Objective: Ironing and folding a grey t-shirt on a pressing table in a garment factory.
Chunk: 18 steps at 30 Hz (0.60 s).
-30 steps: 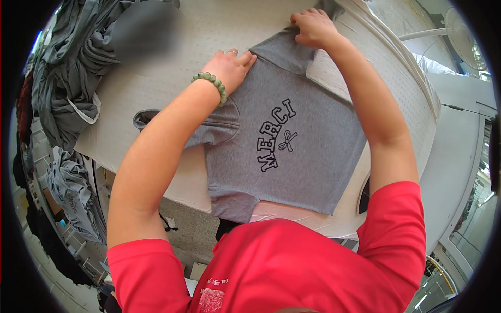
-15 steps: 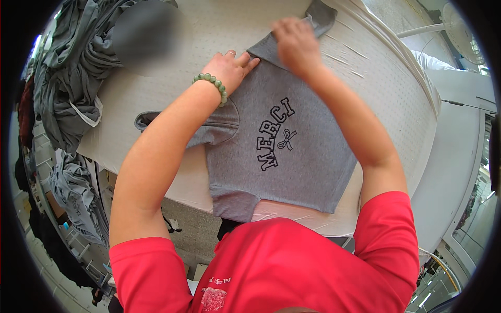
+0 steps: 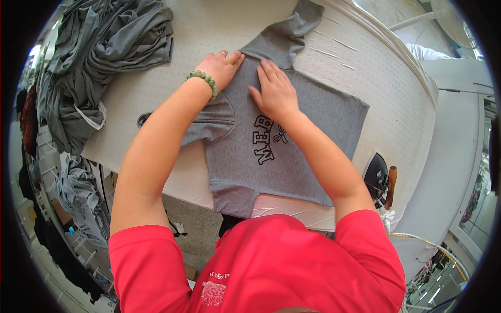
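A grey hooded sweatshirt [image 3: 313, 148] with black outlined lettering and a small bow lies flat on a pale padded table, its hood toward the left. My left hand [image 3: 219, 69], with a green bead bracelet at its wrist, rests open at the far shoulder seam, fingertips on the fabric edge. Flat on the chest beside it lies my right hand [image 3: 275, 93], fingers stretched out and holding nothing. Beyond both hands the far sleeve [image 3: 284, 36] extends away with some folds. The near sleeve [image 3: 234, 198] hangs toward the table's front edge. My right forearm hides part of the lettering.
A heap of grey garments [image 3: 104, 52] covers the table's far left. An iron [image 3: 377, 175] with a wooden handle stands at the right edge, a hose near it. More grey clothing [image 3: 81, 201] hangs below on the left. A white fan [image 3: 451, 23] is at the far right.
My right hand has come back from the far sleeve onto the chest. That sleeve now lies extended and looser. The sweatshirt's right side has shifted, and the iron has come into view.
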{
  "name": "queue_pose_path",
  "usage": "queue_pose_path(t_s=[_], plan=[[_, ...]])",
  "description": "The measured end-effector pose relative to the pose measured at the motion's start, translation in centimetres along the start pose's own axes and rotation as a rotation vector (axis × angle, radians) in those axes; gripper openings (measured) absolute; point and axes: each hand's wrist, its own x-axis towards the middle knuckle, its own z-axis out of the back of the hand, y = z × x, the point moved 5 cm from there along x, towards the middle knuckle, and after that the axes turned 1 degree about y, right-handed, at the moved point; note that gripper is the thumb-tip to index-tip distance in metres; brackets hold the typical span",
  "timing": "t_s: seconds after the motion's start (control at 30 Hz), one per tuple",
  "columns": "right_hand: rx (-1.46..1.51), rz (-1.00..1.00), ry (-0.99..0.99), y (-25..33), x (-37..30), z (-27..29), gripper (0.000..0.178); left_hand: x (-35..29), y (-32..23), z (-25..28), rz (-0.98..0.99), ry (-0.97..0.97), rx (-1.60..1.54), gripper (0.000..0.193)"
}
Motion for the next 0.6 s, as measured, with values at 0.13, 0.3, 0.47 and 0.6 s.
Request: queue_pose_path(t_s=[0.13,0.3,0.47,0.6], plan=[[0.094,0.121,0.198,-3.4,-9.4,8.6,0.048,-0.8,0.2,0.5,-0.059,0.016,-0.074,0.08],[-0.447,-0.492,-0.058,-14.3,-23.7,23.2,0.064,-1.4,1.2,1.1,-0.04,0.034,-0.111,0.096],[-0.473,-0.793,-0.026,-15.1,-32.5,26.8,0.062,-1.1,1.5,-0.2,-0.054,0.029,-0.103,0.103],[-0.234,-1.179,0.103,-18.3,-33.9,28.5,0.043,-1.7,1.8,-0.3,-0.067,-0.015,-0.113,0.097]])
